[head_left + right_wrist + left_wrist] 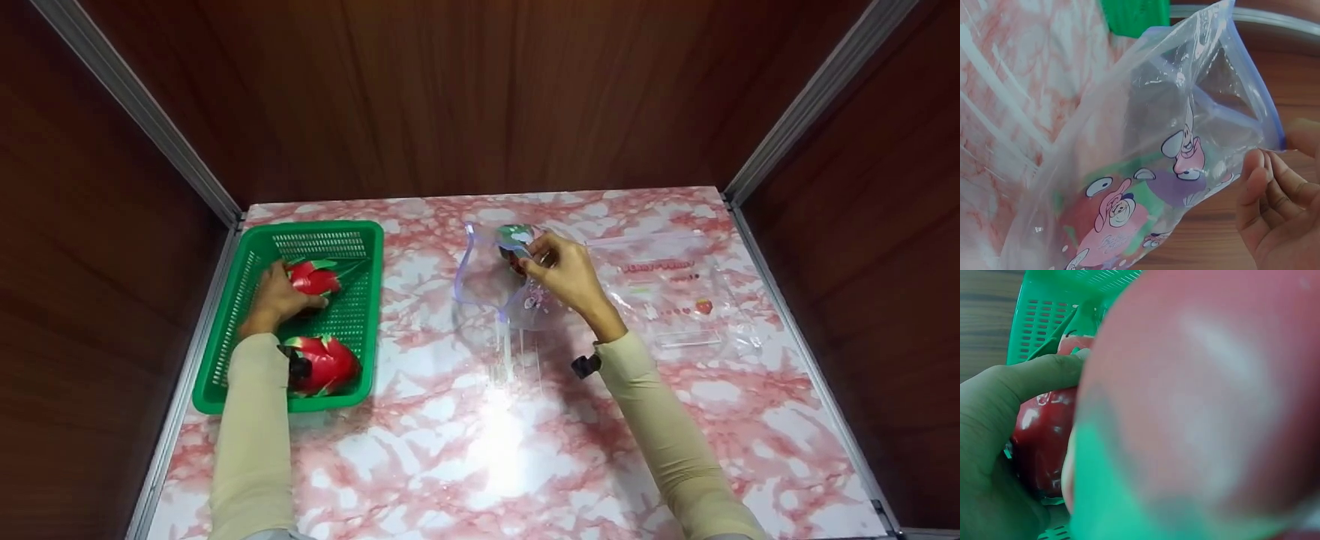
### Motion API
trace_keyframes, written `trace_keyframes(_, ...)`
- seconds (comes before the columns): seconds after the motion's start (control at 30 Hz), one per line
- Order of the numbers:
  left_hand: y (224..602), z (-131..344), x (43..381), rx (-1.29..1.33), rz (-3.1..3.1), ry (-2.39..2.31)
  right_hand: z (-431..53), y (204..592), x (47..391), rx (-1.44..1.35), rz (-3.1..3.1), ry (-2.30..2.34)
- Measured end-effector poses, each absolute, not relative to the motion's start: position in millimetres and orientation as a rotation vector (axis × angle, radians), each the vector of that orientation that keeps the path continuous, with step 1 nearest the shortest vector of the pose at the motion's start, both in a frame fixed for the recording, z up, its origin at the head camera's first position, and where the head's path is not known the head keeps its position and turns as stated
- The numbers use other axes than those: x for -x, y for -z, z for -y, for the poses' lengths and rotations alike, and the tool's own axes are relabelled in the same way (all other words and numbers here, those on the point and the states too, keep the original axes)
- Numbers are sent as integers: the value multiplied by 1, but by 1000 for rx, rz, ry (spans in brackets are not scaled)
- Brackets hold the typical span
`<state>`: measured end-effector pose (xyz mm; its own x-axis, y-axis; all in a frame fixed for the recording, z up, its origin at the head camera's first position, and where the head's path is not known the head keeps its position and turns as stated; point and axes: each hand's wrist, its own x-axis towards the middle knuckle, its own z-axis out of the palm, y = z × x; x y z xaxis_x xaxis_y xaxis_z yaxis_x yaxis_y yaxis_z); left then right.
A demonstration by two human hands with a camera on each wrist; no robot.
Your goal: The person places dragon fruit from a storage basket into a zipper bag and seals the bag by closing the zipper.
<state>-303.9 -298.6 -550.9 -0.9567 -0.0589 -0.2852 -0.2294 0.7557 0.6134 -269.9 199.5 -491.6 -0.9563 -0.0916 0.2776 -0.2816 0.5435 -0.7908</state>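
Observation:
In the head view my left hand (277,300) reaches into the green basket (377,300) and grips a red dragon fruit (315,279) with green scales. The left wrist view shows the thumb (1044,377) across this fruit; the other fingers are mostly hidden. A second dragon fruit (330,366) lies at the basket's near end and looms blurred in the left wrist view. My right hand (566,274) pinches the purple-edged mouth of a clear zip bag (1145,84) printed with pink cartoon figures. The mouth gapes toward the basket. Through the film shows a red and green thing (1075,214).
To the right of the right hand, another clear printed bag (660,300) lies flat on the red and white marbled table (427,450). Brown panels (465,97) with metal edge rails enclose the table at the back and both sides.

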Motion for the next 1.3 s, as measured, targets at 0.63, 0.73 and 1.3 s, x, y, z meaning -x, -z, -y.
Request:
trace_keyframes(0.63,549,296,300,218,-2713,-1005,-198,488,266,-290,2531,-1311)
trace_keyframes(0.73,547,297,300,216,-2701,-1024,-199,488,266,-287,2521,-1298)
trace_keyframes(1.3,541,302,296,205,-2726,-1077,-200,490,265,-294,2493,-1335)
